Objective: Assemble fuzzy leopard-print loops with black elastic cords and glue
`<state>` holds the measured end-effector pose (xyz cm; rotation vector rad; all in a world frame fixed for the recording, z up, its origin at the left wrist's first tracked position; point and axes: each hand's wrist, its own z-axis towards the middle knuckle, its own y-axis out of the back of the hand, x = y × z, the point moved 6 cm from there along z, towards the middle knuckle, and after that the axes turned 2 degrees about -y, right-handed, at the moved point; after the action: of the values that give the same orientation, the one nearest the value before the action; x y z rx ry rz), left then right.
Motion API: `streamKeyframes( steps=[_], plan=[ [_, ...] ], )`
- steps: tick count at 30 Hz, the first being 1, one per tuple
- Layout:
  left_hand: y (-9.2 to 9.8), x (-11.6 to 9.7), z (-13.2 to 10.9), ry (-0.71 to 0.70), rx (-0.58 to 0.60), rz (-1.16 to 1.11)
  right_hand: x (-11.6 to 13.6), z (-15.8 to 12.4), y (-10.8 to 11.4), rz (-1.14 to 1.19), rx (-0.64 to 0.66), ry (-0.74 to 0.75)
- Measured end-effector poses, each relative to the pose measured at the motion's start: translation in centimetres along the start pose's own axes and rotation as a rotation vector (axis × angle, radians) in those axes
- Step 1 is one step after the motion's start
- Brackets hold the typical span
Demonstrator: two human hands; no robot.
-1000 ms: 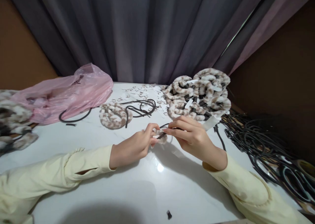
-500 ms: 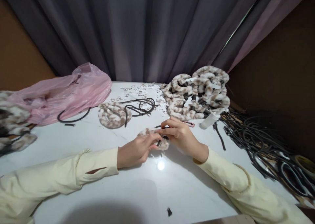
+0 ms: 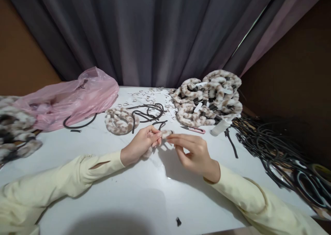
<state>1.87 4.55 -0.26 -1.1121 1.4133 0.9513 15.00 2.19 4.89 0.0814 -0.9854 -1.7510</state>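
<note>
Head view: fluffy tube, mottled white-brown, is between the two hands, over the middle of the counter. Left hand pinches it, thumb against fingers, covering most of it; one end pokes out toward the right hand. Right hand has its fingers stretched out, tips at that end; can't tell if they grip or only touch.

Tube looks light, soft, squashy, not fragile; plush probably gives decent grip but hides its edge. Best hold: firm pinch close to the end.

Around: dark cord piece just beyond the left hand, can't tell if joined to the tube; could snag. Pink-handled snips lie beyond the right hand, near white bottle. Fluffy coil and tangled cords farther left; fluffy pile at back right. Near side holds only a small black scrap, well apart from both hands.
</note>
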Motion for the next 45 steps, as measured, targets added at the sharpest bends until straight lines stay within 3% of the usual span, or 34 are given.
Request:
streamKeyframes(
  steps=[4, 9, 15, 18, 20, 22, 27, 34, 37, 45],
  plan=[
    [0.1, -0.1, 0.2, 0.114, 0.02, -0.299, -0.5, -0.8, -1.8, -0.003, 0.194, -0.196],
    [0.3, -0.1, 0.5, 0.247, 0.01, -0.466, -1.3, -0.9, -2.8, 0.141, 0.257, -0.367],
    [0.5, -0.3, 0.8, 0.22, 0.026, -0.508, -2.0, -1.5, -4.7, 0.694, 0.349, -0.713],
    [0.5, -0.7, 0.4, 0.175, 0.021, -0.448, -2.1, -1.4, -5.3, 0.899, 0.333, -0.776],
    [0.5, -1.1, 0.2, 0.115, 0.011, -0.356, -2.1, -1.3, -5.5, 0.904, 0.355, -0.789],
    [0.8, -1.7, 0.1, -0.014, -0.017, -0.15, -2.2, -1.2, -5.3, 0.822, 0.371, -0.787],
    [1.5, -2.9, -0.5, -0.532, -0.2, 0.629, -2.2, -0.8, -4.3, 0.543, 0.369, -0.71],
    [0.4, -2.8, -1.5, -1.127, -0.237, 1.121, -1.8, 0.1, -1.9, 0.179, 0.313, -0.508],
    [0.0, -2.8, -1.5, -1.164, -0.172, 1.24, -1.1, 0.1, -1.3, 0.069, 0.326, -0.384],
    [-1.7, -2.1, -2.2, -1.176, 0.19, 1.276, -0.3, 0.2, -0.9, 0.055, 0.347, -0.149]
  ],
)
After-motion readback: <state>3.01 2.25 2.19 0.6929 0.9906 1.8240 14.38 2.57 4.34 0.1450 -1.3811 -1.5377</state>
